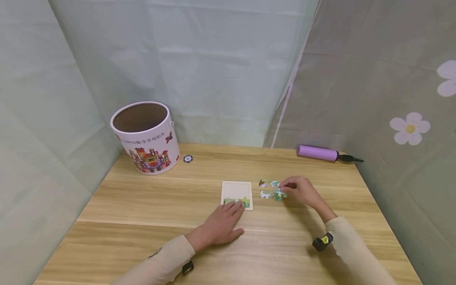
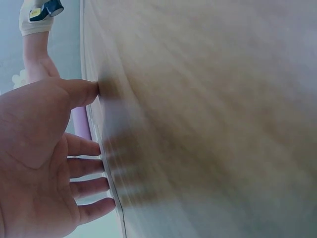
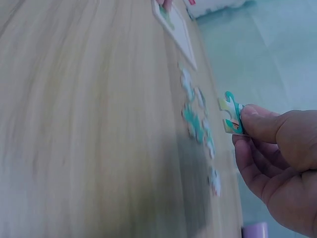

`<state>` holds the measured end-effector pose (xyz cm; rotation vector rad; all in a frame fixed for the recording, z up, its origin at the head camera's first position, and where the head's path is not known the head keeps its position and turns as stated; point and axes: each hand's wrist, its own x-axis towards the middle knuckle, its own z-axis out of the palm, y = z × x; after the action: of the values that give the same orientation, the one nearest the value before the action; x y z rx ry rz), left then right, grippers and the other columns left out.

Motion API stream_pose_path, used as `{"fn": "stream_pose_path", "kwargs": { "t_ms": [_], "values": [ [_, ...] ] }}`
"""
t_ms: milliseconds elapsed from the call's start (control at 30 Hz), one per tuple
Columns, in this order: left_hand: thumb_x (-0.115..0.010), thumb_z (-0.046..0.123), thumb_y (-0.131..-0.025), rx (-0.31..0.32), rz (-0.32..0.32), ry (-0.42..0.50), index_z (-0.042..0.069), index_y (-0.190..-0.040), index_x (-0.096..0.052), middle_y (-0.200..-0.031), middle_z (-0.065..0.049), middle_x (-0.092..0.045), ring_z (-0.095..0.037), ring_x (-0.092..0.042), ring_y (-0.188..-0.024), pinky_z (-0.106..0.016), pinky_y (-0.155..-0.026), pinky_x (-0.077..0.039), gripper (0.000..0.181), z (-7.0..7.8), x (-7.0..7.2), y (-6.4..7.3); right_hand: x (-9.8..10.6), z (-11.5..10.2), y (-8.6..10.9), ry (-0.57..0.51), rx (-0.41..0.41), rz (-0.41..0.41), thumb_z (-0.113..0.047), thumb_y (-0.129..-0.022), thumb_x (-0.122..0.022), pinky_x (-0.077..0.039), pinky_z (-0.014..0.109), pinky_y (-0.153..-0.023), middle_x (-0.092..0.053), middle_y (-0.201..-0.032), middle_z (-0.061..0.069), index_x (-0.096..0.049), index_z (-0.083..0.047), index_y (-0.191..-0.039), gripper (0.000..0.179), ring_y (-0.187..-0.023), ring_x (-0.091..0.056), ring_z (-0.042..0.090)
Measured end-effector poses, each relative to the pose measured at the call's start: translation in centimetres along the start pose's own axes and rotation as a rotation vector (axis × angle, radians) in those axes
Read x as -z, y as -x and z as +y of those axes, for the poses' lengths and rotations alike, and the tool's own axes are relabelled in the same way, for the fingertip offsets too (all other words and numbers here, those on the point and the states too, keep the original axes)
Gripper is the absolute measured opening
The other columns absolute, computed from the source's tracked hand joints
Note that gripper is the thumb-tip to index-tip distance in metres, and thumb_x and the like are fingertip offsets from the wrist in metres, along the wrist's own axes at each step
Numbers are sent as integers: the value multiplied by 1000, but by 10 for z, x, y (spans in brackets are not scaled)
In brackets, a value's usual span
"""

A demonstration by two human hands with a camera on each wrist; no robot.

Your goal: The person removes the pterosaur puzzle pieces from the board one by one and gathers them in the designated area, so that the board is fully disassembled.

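Note:
A square puzzle tray (image 1: 251, 190) lies flat at the middle of the table, with green puzzle pieces (image 1: 246, 201) along its near edge. On that edge rest the extended fingers of my left hand (image 1: 221, 225), its thumb spread to the side; the left wrist view shows the palm (image 2: 29, 153). Between thumb and fingers, my right hand (image 1: 302, 192) pinches a green and white jigsaw piece (image 3: 231, 115), raised off the table in the right wrist view. Several loose jigsaw pieces (image 1: 265, 194) lie right of the tray, beneath and beside the right hand.
A large white bucket (image 1: 156, 146) with printed toy blocks stands at the back left, a round chip (image 1: 188, 158) beside it. At the back right lies a purple hand pump (image 1: 318, 153) with a black nozzle. Cloth walls (image 1: 221, 79) enclose the wooden table (image 1: 149, 213).

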<state>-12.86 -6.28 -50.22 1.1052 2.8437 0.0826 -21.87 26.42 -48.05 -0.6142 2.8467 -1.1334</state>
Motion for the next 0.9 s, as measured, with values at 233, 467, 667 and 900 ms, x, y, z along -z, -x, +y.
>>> {"fn": "stream_pose_path", "kwargs": {
  "t_ms": [233, 467, 667, 900],
  "values": [
    [-50, 51, -103, 1, -3, 2, 5, -155, -42, -162, -12, -38, -30, -39, -147, -47, -116, -39, 70, 1, 0, 0, 10, 17, 11, 40, -32, 11, -11, -92, -76, -57, 32, -82, -77, -100, 3, -81, -14, -96, 7, -92, -70, 16],
    [-49, 51, -103, 7, -16, 2, 6, -156, -41, -163, -11, -37, -30, -38, -148, -46, -116, -38, 70, 2, 2, 1, 16, 27, 16, 72, -78, -10, -10, -93, -74, -56, 36, -83, -77, -101, 4, -80, -14, -96, 8, -94, -69, 19],
    [-50, 51, -103, 5, -11, 6, 6, -156, -41, -163, -11, -38, -29, -38, -148, -46, -116, -38, 70, 2, 2, 1, 12, 34, 15, 78, -90, -28, -10, -94, -74, -56, 36, -81, -76, -97, 2, -80, -13, -96, 7, -90, -68, 17],
    [-50, 51, -103, 4, -3, -4, 6, -155, -42, -162, -11, -38, -29, -38, -148, -46, -116, -39, 69, 1, 1, 1, 6, 38, 13, 148, -41, 1, -13, -91, -77, -57, 36, -79, -76, -92, -1, -80, -9, -93, 5, -85, -68, 15]
  ]
}}
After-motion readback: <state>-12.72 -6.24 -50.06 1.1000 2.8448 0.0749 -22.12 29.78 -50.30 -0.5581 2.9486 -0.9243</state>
